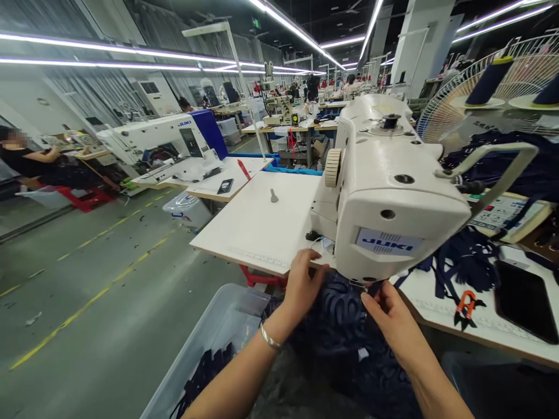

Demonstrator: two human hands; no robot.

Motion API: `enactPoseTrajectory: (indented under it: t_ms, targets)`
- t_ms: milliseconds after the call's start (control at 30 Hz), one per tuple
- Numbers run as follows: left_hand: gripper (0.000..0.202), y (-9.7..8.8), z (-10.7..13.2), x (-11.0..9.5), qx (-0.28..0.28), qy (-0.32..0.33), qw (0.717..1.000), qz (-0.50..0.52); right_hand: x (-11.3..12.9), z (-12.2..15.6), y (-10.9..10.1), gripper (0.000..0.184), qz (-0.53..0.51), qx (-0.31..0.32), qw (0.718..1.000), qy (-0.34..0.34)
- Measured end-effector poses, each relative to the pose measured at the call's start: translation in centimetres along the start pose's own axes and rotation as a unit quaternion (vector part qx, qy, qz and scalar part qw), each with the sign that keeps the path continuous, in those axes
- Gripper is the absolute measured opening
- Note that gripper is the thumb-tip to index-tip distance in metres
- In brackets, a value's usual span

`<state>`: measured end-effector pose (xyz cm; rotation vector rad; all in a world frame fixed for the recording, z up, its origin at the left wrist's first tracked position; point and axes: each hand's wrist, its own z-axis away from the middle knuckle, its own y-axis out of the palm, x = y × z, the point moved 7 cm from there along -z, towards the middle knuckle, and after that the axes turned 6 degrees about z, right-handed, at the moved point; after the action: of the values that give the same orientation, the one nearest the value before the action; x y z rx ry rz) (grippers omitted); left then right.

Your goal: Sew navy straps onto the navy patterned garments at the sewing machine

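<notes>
Working at the near end of a JUKI sewing machine (384, 227), you have both hands low by its head. Your right hand (388, 308) is clamped on the navy fabric (343, 308) just under the head, thumb and fingers drawn together. Your left hand (301, 288) is at the near edge of the white tabletop (248, 227), left of the head, with thumb and forefinger apart; I cannot tell whether its other fingers grip the fabric. A silver bracelet (269, 338) circles your left wrist.

The navy fabric hangs in bunched folds below the head, between your forearms. Near left, a translucent plastic bin (227, 320) holds dark strips (205, 372). Farther along the tabletop lies a small grey metal piece (273, 196). On the right, orange-handled thread snips (468, 301) lie beside a black smartphone (526, 299), with a heap of navy strips (469, 259) just beyond. Navy thread cones (489, 81) stand far right, in front of a wire-caged fan (437, 110). A second JUKI machine (152, 142) stands far left.
</notes>
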<state>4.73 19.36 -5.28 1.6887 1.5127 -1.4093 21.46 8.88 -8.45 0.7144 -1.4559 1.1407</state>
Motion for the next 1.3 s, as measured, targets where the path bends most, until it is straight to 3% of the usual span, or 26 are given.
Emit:
enactPoseTrajectory:
  t_ms: [67,100,167,233,300,433,667,967,1300]
  targets:
    - [0.024,1.5,2.0,-2.3,0.034,0.066,0.997,-0.024,-0.1,0.1,0.1,0.032,-0.001,-0.009,1.0,0.006]
    - [0.023,2.6,3.3,-3.7,0.08,0.116,0.989,-0.049,-0.1,0.1,0.2,0.031,-0.006,-0.012,1.0,0.007]
    - [0.028,4.3,5.5,-5.8,0.138,0.215,0.954,-0.155,-0.2,0.1,0.3,0.03,-0.019,-0.009,1.0,0.007]
    - [0.028,5.1,6.5,-6.7,0.142,0.257,0.924,-0.247,-0.3,-0.2,0.2,0.03,-0.034,0.001,0.999,0.007]
    - [0.022,4.9,6.3,-7.0,0.128,0.248,0.92,-0.275,-0.4,-0.5,0.0,0.03,-0.043,0.019,0.999,-0.004]
    - [0.018,3.9,5.2,-7.0,0.124,0.225,0.936,-0.24,-0.8,-0.9,-0.4,0.031,-0.022,0.046,0.999,-0.011]
    - [0.022,2.6,4.4,-5.7,0.17,0.188,0.944,-0.211,-1.3,-0.7,-0.1,0.033,-0.068,0.032,0.997,0.017]
    - [0.022,3.0,4.2,-6.8,0.226,0.2,0.924,-0.235,-0.7,-0.4,0.1,0.027,-0.09,0.02,0.996,0.006]
    - [0.024,3.2,4.4,-6.4,0.241,0.214,0.916,-0.241,-0.7,-0.3,0.1,0.029,-0.08,-0.001,0.997,0.005]
